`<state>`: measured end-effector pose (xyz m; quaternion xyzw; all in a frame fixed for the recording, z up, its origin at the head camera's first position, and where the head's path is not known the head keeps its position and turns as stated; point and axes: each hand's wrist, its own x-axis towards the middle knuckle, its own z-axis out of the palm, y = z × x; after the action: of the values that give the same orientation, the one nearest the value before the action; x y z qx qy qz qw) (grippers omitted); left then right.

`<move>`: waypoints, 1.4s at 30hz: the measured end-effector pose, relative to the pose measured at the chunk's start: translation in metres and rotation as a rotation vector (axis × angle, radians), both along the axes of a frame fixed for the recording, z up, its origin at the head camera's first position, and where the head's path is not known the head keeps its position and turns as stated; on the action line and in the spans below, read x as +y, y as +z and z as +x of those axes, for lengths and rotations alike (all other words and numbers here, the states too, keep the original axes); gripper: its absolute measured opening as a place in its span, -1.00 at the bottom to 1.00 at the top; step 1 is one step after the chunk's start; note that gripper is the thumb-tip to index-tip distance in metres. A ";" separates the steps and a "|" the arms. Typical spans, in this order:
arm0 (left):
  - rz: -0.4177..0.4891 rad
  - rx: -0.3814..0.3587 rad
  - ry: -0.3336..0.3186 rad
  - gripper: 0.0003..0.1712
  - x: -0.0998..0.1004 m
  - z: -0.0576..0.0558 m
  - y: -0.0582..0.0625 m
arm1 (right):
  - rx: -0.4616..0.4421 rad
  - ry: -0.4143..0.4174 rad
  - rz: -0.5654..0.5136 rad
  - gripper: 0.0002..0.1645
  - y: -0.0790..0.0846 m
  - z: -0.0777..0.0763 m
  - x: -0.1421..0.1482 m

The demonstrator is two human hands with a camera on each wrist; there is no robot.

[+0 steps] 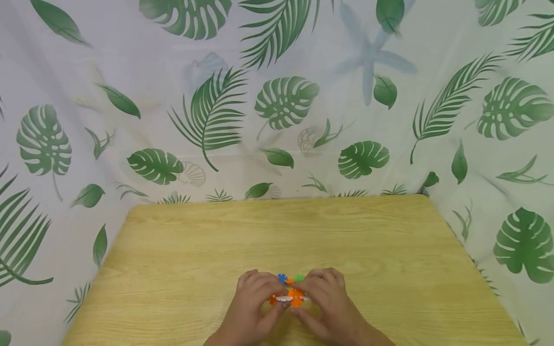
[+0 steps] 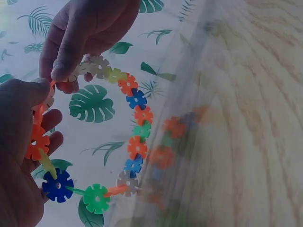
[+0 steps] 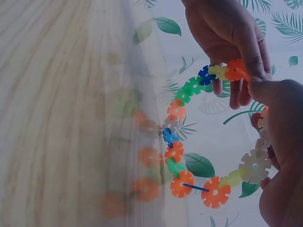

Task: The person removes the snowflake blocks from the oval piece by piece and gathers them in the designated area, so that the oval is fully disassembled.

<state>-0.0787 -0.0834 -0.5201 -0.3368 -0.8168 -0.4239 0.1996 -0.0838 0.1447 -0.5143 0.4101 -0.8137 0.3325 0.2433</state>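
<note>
A ring of notched plastic snowflake discs [image 1: 296,298], linked edge to edge, hangs between both hands near the table's front. Orange, blue, green, yellow and white discs make it up. My left hand [image 1: 257,305] grips one stretch; in the left wrist view an orange disc [image 2: 37,143] lies against its fingers, with a dark blue disc [image 2: 57,185] and a green disc [image 2: 96,199] below. My right hand [image 1: 331,305] pinches the adjoining stretch, beside a white disc [image 3: 255,166] in the right wrist view. Both hands' fingertips meet at one spot, partly hiding the discs there.
The wood-grain table [image 1: 277,235] spreads out beyond the hands. Behind and beside it hangs a white cloth [image 1: 233,178] printed with green leaves, reaching the table's back and side edges.
</note>
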 end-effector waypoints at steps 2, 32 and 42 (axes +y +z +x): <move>0.022 0.001 -0.008 -0.87 0.001 -0.002 0.002 | 0.035 -0.012 -0.019 -0.57 0.002 -0.002 -0.001; 0.119 0.006 -0.045 -0.92 0.001 -0.015 -0.010 | 0.163 -0.050 -0.029 -0.57 -0.001 -0.024 0.005; -0.097 -0.026 -0.022 -0.87 -0.018 -0.018 -0.020 | 0.004 -0.032 -0.080 -0.59 -0.003 -0.025 0.021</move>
<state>-0.0963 -0.1012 -0.5401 -0.3495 -0.8351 -0.3903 0.1679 -0.1084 0.1659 -0.5175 0.3875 -0.8057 0.3603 0.2663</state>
